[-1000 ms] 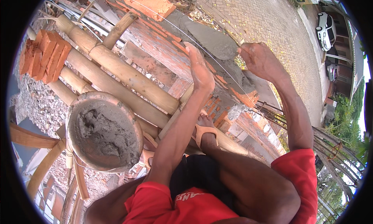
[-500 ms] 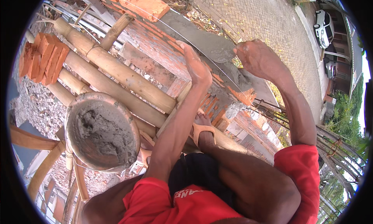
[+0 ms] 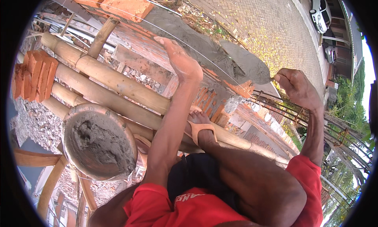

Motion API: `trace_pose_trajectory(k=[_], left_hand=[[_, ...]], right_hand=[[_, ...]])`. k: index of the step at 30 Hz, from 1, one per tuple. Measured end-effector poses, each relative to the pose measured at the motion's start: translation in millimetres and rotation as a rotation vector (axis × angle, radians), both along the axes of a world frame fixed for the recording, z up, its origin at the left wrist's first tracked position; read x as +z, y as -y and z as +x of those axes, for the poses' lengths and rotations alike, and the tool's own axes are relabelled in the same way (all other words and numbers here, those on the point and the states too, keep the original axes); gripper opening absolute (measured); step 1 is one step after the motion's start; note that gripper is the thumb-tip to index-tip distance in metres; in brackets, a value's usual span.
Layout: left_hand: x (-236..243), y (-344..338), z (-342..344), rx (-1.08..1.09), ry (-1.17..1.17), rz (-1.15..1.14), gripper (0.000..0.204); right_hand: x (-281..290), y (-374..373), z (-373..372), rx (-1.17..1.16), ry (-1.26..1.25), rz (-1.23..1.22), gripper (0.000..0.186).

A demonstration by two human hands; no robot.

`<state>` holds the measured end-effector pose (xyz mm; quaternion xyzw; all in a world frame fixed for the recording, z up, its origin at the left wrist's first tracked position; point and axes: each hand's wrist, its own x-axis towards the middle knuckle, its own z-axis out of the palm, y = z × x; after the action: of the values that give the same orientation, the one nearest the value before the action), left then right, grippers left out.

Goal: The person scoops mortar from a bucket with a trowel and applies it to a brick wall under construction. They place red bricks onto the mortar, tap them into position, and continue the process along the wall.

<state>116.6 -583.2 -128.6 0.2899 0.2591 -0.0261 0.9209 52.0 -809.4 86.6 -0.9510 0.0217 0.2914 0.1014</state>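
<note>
My left hand (image 3: 179, 59) is beside the brick wall (image 3: 139, 32), fingers extended toward the upper left, near a strip of grey mortar (image 3: 189, 34) along the wall top. My right hand (image 3: 291, 81) is closed on the handle of a trowel (image 3: 258, 71), whose mortar-coated blade lies at the right part of the wet mortar. A taut white string runs over the mortar, and orange bricks (image 3: 126, 6) sit at the wall's upper-left end. A round bucket of grey mortar (image 3: 100, 142) stands at my lower left.
I squat on bamboo poles (image 3: 106, 81) with sandalled feet (image 3: 202, 130). A brick stack (image 3: 35, 75) rests on the poles. Rubble lies below. Beyond the wall are rebar, a paved lane (image 3: 264, 18), parked cars (image 3: 321, 14) and greenery.
My right hand has moved right and downward, drawing the trowel toward the right end of the mortar strip. My left hand has shifted slightly left, as has the whole view.
</note>
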Motion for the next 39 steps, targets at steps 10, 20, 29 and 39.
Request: trace_pose_trajectory(k=[10, 20, 29, 39], left_hand=[[104.6, -110.2, 28.0, 0.285, 0.254, 0.374, 0.077], [207.9, -142.6, 49.2, 0.153, 0.786, 0.996, 0.074], [239.7, -196.7, 92.6, -0.242, 1.091, 2.057, 0.055], [229.5, -230.0, 60.0, -0.453, 0.766, 2.148, 0.070]], right_hand=[[-167.3, -102.7, -96.0, -0.291, 0.063, 0.380, 0.042], [-278.7, -119.9, -53.6, -0.363, 0.172, 0.498, 0.047], [-246.2, -109.8, -57.9, -0.178, 0.245, 0.418, 0.044], [-274.3, -120.9, -44.1, -0.225, 0.343, 0.383, 0.039]])
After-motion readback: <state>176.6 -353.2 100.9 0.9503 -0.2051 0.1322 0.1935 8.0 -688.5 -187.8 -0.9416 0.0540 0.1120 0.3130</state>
